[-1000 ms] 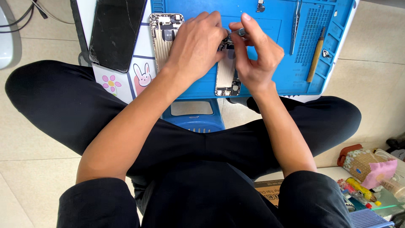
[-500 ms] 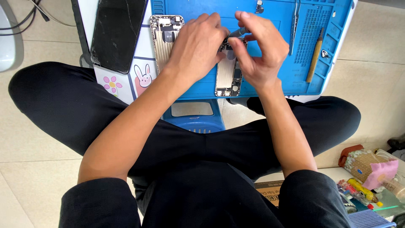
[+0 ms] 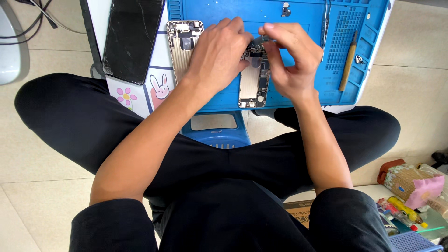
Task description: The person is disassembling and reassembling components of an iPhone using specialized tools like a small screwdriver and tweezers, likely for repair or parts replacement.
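Observation:
An opened phone body (image 3: 254,84) lies on the blue work mat (image 3: 298,28), its insides facing up. My left hand (image 3: 217,53) rests over its upper left part with fingers curled down on it. My right hand (image 3: 291,58) pinches a small dark part (image 3: 258,43) at the phone's top end between thumb and forefinger. A second opened phone shell (image 3: 182,44) lies just left of my left hand, partly under it.
A black phone screen (image 3: 132,39) lies on the white table at the left beside rabbit and flower stickers. A wooden-handled tool (image 3: 347,63) and metal tweezers (image 3: 325,28) lie on the mat's right side. A blue stool (image 3: 217,133) stands under the table. Small items sit on the floor at the right.
My right hand has shifted a little over the phone's top end, its fingers now pinched closer together. My left hand stays on the phone.

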